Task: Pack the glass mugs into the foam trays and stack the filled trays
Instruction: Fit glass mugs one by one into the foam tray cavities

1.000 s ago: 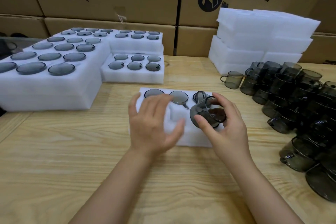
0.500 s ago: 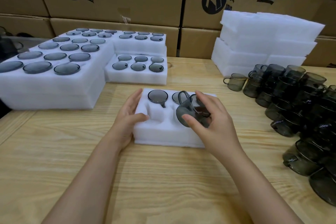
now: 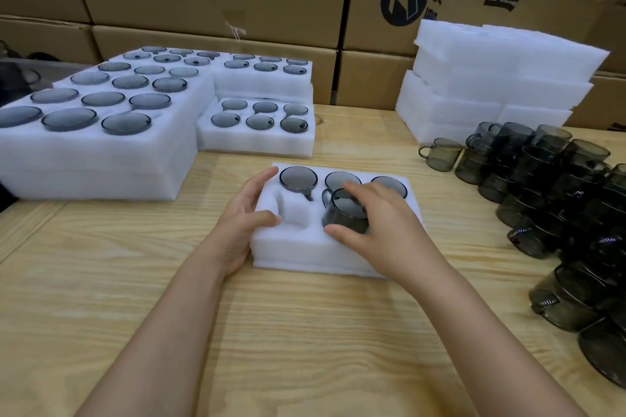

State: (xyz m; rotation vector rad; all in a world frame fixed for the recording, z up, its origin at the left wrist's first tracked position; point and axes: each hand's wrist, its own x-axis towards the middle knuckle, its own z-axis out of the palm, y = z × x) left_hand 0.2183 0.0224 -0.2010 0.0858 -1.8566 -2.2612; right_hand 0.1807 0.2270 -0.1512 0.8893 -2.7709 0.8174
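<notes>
near table (image 3: 135, 281) passable, mugs (image 3: 559, 199) (seemingly stacked) right

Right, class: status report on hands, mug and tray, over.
Left hand rests on tray. Right hand grips mug, tilted at front-middle slot. Nothing in the way.

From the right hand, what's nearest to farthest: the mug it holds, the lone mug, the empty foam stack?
1. Held mug: in the right hand, middle front.
2. Lone mug: back right.
3. Foam stack: farther back right.
</notes>
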